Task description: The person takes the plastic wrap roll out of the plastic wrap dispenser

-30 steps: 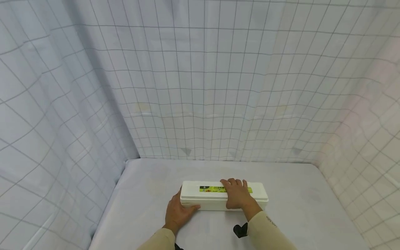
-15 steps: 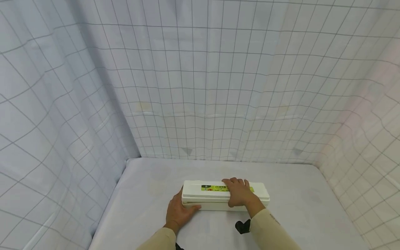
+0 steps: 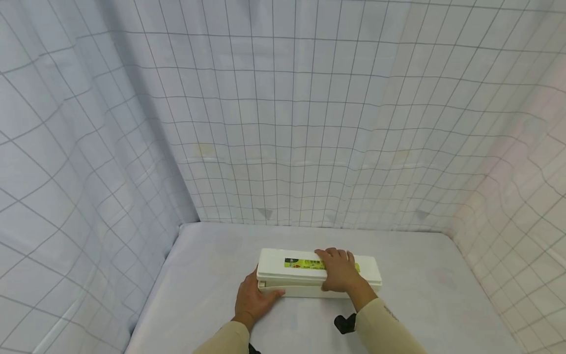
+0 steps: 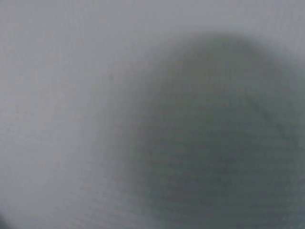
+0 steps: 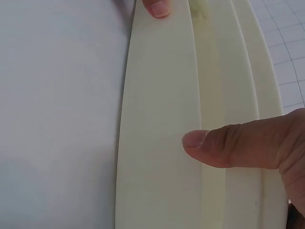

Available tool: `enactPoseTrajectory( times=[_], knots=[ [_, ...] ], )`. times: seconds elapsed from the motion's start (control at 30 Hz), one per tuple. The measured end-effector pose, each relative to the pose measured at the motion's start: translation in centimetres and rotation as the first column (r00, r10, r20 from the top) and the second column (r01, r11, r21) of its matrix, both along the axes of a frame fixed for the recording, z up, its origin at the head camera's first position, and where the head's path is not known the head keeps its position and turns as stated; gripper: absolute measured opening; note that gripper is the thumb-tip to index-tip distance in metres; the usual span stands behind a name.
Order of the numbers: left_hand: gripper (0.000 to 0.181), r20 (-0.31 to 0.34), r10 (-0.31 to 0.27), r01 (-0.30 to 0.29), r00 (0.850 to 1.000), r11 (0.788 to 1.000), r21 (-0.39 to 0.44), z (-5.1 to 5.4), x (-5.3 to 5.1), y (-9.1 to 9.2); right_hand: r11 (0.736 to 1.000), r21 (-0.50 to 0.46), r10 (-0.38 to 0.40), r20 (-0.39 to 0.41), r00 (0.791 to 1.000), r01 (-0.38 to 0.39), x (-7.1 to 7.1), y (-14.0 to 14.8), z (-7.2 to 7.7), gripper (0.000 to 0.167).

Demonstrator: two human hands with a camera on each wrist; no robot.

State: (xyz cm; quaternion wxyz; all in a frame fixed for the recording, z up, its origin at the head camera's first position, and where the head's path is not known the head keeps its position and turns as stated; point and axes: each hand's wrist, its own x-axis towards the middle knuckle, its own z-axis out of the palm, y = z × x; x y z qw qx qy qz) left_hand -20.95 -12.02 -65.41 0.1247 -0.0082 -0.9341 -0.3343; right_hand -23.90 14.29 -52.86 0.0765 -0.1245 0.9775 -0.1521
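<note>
A long white plastic box [image 3: 305, 291] stands crosswise on the table. Its white lid [image 3: 276, 263] bears a yellow-green label and sits tilted, with a gap along the front that is widest at the left. Around the box's left end my left hand [image 3: 254, 300] holds the base, thumb along the front wall. My right hand [image 3: 340, 272] grips the lid right of the middle, fingers over the top and far edge. In the right wrist view, the right thumb [image 5: 228, 145] crosses the lid's front rim and touches the base, and a left fingertip [image 5: 157, 8] shows at the top.
White cloth covers the table [image 3: 212, 246]. A white sheet [image 3: 283, 123] with a grey grid hangs behind it and on both sides. A black strap piece [image 3: 345, 324] is at the right sleeve [image 3: 384, 327]. Only blurred grey shows in the left wrist view.
The lid has risen from the base, most at its left end, opening a gap at the front. My right hand has moved slightly up with it; the left hand stays in place.
</note>
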Motion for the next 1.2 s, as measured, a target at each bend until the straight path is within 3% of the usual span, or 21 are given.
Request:
enactPoseTrajectory(
  times=[0.23, 0.4, 0.8, 1.2],
  knots=[
    [0.103, 0.011, 0.001, -0.001, 1.000, 1.000, -0.002, -0.1, 0.1, 0.1, 1.000, 0.009, -0.017, -0.113, 0.993, 0.018, 0.7, 0.2, -0.8, 0.097],
    [0.100, 0.036, 0.006, -0.006, 0.999, 1.000, -0.013, -0.1, 0.1, 0.2, 0.999, 0.007, -0.046, -0.152, 0.987, 0.048, 1.2, 0.3, -1.3, 0.098],
    [0.107, -0.043, -0.007, 0.007, 0.999, 1.000, -0.003, -0.4, -0.2, 0.2, 0.994, -0.022, -0.111, -0.184, 0.977, 0.109, 2.6, 0.8, -1.4, 0.096],
    [0.110, -0.013, -0.013, 0.013, 1.000, 1.000, -0.004, 0.0, -0.3, -0.1, 0.990, -0.028, -0.143, -0.221, 0.965, 0.140, 3.2, 1.7, -1.4, 0.098]
  ],
)
